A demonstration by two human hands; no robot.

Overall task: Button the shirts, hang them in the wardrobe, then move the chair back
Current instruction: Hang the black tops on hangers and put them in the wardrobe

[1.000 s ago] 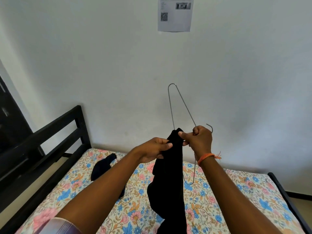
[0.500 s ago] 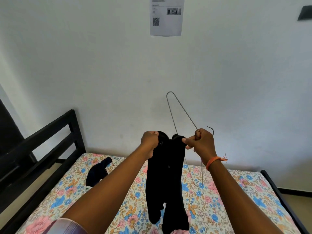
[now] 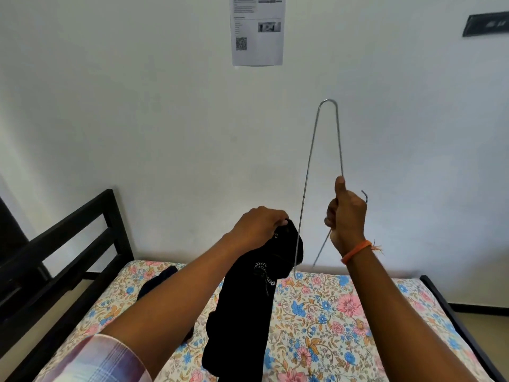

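Hands have drawn apart since half a second ago: then both met at the top of the black shirt, now only the left hand (image 3: 259,227) has the cloth, and the right hand (image 3: 345,216) has swung out to the right with the wire hanger (image 3: 309,172).

Fingers of the left hand are pinched shut on the upper edge of the black shirt (image 3: 248,299), knuckles up. The right hand is clenched round the neck of the hanger, thumb raised along one wire, with an orange thread bracelet (image 3: 358,250) at the wrist. The hanger stands on end, its narrow bend highest against the white wall (image 3: 137,119); its hook peeps out just right of the fist. One long wire runs down across the top of the shirt, touching or just before the cloth; which, I cannot tell.

The shirt hangs bunched and limp from the left hand, above the middle of the bed, with pale lettering showing on a fold. Below lies the floral bedsheet (image 3: 330,312), and a second dark garment (image 3: 157,282) rests near the bed's far left corner, beside the black bed frame (image 3: 82,232). A printed paper sheet (image 3: 257,30) is stuck high on the wall.
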